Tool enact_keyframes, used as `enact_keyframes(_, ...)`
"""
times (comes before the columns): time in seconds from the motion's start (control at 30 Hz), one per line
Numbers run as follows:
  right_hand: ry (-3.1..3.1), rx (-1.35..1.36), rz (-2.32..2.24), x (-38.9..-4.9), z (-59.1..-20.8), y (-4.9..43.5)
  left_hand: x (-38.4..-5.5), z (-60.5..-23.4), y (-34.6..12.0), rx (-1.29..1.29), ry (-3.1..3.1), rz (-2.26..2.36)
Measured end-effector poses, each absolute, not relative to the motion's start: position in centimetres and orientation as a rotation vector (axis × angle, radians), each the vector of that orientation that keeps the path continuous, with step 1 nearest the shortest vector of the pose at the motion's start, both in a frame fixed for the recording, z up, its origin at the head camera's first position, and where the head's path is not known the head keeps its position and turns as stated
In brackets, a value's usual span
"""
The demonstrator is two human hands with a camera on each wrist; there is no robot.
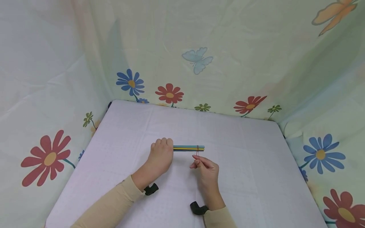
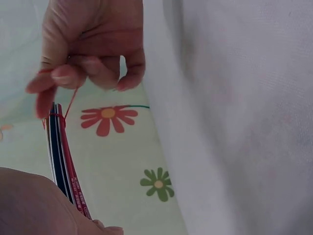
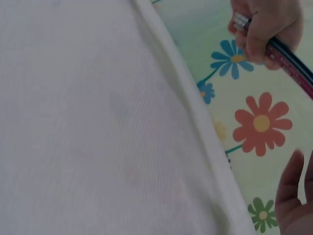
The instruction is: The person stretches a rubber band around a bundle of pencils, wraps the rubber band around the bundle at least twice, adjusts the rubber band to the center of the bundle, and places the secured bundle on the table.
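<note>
My left hand (image 1: pixel 162 155) grips a bundle of pencils (image 1: pixel 184 148) in its fist, above the white table. The pencils lie side by side, teal, yellow and dark in the head view; red and dark blue sides of the pencils (image 2: pixel 62 159) show in the left wrist view. Silvery ends (image 3: pixel 241 20) stick out of the fist in the right wrist view. Round the bundle's right end runs a thin red rubber band (image 1: pixel 198 148). Just below that end, my right hand (image 1: pixel 209 171) pinches the band and stretches it toward me into a loop.
A white cloth (image 1: pixel 251 177) covers the table. Behind and at both sides hangs a pale curtain (image 1: pixel 228 57) printed with flowers and butterflies. A black wrist camera mount (image 1: pixel 198 208) sits at the right wrist, another black mount (image 1: pixel 151 189) at the left.
</note>
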State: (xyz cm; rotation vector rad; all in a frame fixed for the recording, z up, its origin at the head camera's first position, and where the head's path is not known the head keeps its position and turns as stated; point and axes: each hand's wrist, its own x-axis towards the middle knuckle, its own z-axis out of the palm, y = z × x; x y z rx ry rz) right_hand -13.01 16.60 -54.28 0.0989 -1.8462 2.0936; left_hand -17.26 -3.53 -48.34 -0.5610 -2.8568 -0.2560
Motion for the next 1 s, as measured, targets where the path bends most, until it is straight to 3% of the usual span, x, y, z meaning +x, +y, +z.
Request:
enact_keyframes(0.27, -0.757, 0.491, 3.108, -11.7, -53.8, 15.4, -17.0, -48.4, -2.8, -0.537, -2.889, -0.334)
enact_keyframes(0.57, -0.112, -0.078, 3.244, -11.1, -51.4, 14.1, -16.1, -48.7, -1.7, -0.412, -2.871, -0.311)
enact_keyframes(1.0, -0.327, -0.537, 3.094, -11.5, -50.9, 14.5, -16.2, -50.9, -0.8, -0.273, -2.737, -0.108)
